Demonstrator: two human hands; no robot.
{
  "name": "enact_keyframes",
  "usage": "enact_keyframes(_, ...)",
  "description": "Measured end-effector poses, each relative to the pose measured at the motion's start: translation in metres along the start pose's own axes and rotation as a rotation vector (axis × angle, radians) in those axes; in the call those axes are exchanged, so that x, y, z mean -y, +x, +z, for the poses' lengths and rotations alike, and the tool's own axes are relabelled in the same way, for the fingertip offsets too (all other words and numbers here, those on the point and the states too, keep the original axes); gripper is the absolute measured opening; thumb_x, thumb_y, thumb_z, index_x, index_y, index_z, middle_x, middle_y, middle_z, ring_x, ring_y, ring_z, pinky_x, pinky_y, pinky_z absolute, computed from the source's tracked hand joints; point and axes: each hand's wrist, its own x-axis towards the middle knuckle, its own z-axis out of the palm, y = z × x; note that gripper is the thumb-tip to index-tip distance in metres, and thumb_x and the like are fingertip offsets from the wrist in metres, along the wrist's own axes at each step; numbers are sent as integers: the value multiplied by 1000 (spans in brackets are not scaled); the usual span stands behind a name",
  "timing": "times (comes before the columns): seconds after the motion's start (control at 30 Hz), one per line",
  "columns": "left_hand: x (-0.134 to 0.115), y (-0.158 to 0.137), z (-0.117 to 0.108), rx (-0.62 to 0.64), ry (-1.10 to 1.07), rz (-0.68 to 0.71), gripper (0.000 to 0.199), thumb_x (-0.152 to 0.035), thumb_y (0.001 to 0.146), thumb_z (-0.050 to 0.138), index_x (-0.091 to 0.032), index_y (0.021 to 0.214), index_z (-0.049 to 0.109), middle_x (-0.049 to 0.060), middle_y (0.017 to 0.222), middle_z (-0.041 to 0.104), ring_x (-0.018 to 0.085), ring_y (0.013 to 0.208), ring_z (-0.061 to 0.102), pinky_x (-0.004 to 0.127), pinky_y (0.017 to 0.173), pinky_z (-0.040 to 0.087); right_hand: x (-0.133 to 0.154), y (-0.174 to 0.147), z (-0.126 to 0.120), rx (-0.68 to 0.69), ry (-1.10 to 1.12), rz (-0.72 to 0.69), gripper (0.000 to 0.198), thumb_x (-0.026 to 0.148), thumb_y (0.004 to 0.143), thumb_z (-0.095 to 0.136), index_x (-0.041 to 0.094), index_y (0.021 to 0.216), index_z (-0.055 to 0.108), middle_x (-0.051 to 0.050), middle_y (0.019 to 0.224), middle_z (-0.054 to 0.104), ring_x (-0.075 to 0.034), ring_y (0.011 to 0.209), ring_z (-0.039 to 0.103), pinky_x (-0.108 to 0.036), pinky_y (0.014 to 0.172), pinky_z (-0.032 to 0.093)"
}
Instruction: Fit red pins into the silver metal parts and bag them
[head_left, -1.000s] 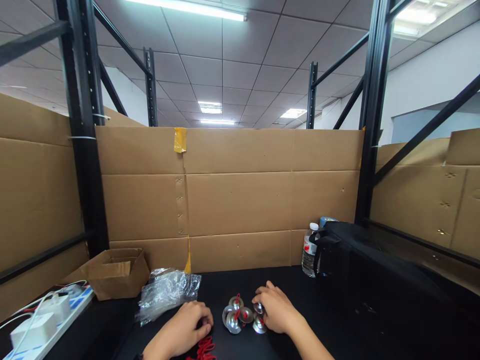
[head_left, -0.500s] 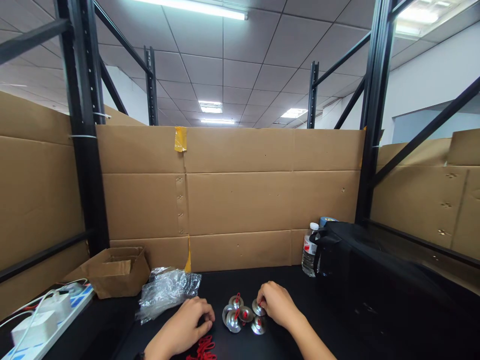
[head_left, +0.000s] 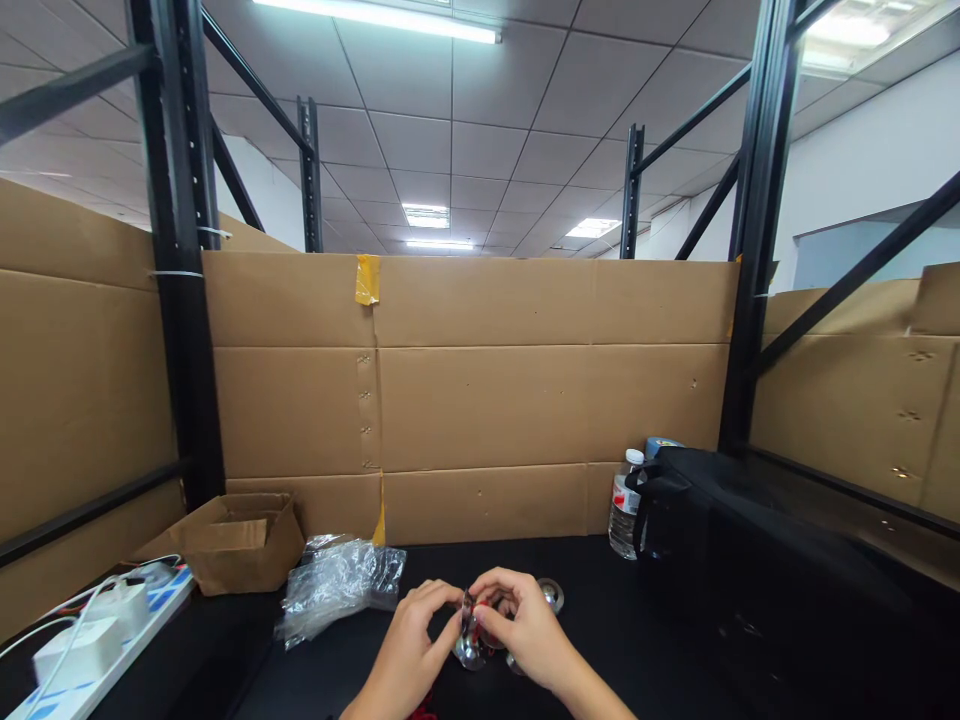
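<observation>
Small silvery finger cymbals [head_left: 470,655], domed metal discs with red cord at their centres, lie on the black tabletop. My left hand [head_left: 414,640] and my right hand [head_left: 525,625] meet above them. Between their fingertips one finger cymbal [head_left: 466,608] is held on edge, the left fingers pinching its rim. The right fingers are closed on the same cymbal near its red cord. Another cymbal [head_left: 553,595] shows behind my right hand, and part of one more peeks out below it. Some red cord [head_left: 424,712] lies beneath my left wrist, mostly hidden.
Left of my hands lies a crumpled clear plastic bag [head_left: 341,590], with an open cardboard box [head_left: 240,550] behind it. A power strip with white plugs [head_left: 86,640] runs along the left. To the right stand a water bottle [head_left: 624,510] and a large black bag [head_left: 750,580]. Cardboard walls [head_left: 480,400] enclose the back.
My left hand has come right and up to the cymbals. My right hand has moved left, and a cymbal is now raised between both hands. The view has shifted slightly.
</observation>
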Motion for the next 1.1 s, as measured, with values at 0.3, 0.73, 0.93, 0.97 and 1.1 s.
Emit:
enact_keyframes(0.3,0,-1,4,12,-18,-12,20,-34,97,52,-23,93,68,8,96,71,24,96,63,33,90,47,3,-8,6,118,42,-27,57,28,67,85,26,120,66,-6,112,69,-22,89,70,-31,72,55)
enact_keyframes(0.73,45,-11,-38,383,235,-134,15,-20,80,60,-21,84,74,2,90,74,19,87,65,25,77,44,-26,7,-103,-122,-903,197,42,25,71,75,24,113,71,-7,115,66,-26,110,64,-30,89,47)
enact_keyframes(0.93,52,-12,-38,492,232,-148,23,-16,77,55,-20,83,77,1,84,74,16,77,65,22,69,44,-57,5,-115,18,-879,289,40,34,74,74,19,112,74,-9,110,68,-26,103,65,-30,87,46)
enact_keyframes(0.97,50,-12,-38,497,233,-144,23,-16,78,55,-20,84,77,1,85,74,16,79,65,23,71,44,-59,5,-114,28,-875,287,41,35,74,75,19,112,74,-10,111,68,-26,104,65,-30,88,46)
enact_keyframes(1.1,44,-12,-41,479,202,-154,23,-27,81,61,-23,97,77,3,100,72,20,93,65,26,83,46,-58,6,-113,37,-892,300,44,34,73,75,21,115,73,-9,113,68,-27,106,64,-31,89,46)
